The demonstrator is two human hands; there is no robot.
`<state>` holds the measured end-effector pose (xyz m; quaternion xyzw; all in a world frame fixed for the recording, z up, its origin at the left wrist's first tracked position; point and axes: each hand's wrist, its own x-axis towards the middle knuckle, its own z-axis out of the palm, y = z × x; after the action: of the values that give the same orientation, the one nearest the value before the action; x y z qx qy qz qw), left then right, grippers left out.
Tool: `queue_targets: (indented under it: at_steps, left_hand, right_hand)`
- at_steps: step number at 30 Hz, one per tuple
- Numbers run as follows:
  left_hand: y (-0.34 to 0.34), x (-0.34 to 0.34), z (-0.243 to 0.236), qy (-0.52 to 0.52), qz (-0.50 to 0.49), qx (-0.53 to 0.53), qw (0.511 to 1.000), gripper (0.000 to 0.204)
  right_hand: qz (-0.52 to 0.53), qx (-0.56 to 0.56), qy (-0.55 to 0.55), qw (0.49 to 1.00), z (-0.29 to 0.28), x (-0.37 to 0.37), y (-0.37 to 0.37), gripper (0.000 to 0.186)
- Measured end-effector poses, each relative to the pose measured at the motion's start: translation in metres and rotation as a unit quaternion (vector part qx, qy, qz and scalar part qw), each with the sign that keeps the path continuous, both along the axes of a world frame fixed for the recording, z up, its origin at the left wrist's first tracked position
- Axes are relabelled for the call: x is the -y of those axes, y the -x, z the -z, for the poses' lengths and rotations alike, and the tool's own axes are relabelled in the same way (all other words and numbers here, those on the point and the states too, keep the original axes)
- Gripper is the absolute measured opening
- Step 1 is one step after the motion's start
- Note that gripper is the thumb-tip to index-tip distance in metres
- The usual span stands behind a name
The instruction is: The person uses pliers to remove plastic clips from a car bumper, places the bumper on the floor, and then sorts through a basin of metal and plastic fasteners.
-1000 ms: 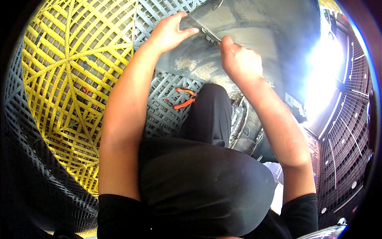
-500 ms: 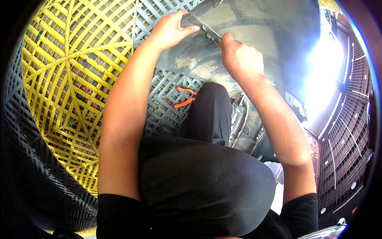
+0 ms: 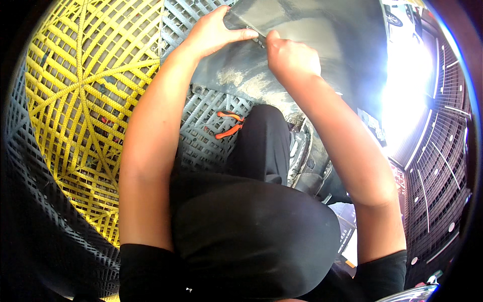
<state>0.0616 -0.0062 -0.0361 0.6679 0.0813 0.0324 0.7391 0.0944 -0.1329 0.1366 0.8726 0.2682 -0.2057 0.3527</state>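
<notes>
Dark panel [image 3: 312,22] has its edge pinched by fingers of the left hand [image 3: 207,36], while the right hand [image 3: 294,58] curls over it, grip unclear

Glare: a burnt-out white patch [image 3: 410,95] at right, detail lost, haze spilling toward the panel
Panel [image 3: 322,22]: pale sheen above, darker toward its right edge
Hands: left hand [image 3: 207,36] and right hand [image 3: 296,56] brightly lit
Strip [image 3: 261,40]: between the hands, too small and soft to read
Clothes [image 3: 251,236]: black, folds mostly lost
Floor [image 3: 82,83]: yellow part bright, lower left in deep shadow
Wall [image 3: 437,171]: dim grid, bowed by the lens
Rim: black corners, blue fringe upper right
</notes>
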Motion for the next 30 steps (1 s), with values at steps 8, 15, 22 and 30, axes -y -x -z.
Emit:
queue_targets:
  at_steps: [8,15,22,30]
  left_hand:
    - [-0.021,0.003,0.006,-0.069,-0.049,-0.075,0.994,0.1]
    - [-0.023,0.006,-0.002,0.082,-0.045,-0.121,0.988,0.096]
    - [-0.024,0.012,-0.001,0.135,-0.072,-0.136,0.979,0.077]
    - [-0.01,0.011,-0.009,0.279,-0.099,-0.093,0.951,0.05]
  right_hand:
    - [-0.004,0.004,0.006,1.0,0.008,-0.007,-0.01,0.016]
    - [0.012,-0.001,0.024,1.0,0.014,-0.016,-0.016,0.019]
    - [0.002,0.011,0.031,0.999,0.022,-0.015,-0.016,0.02]
    - [-0.011,-0.02,-0.021,1.0,0.026,-0.002,-0.01,0.021]
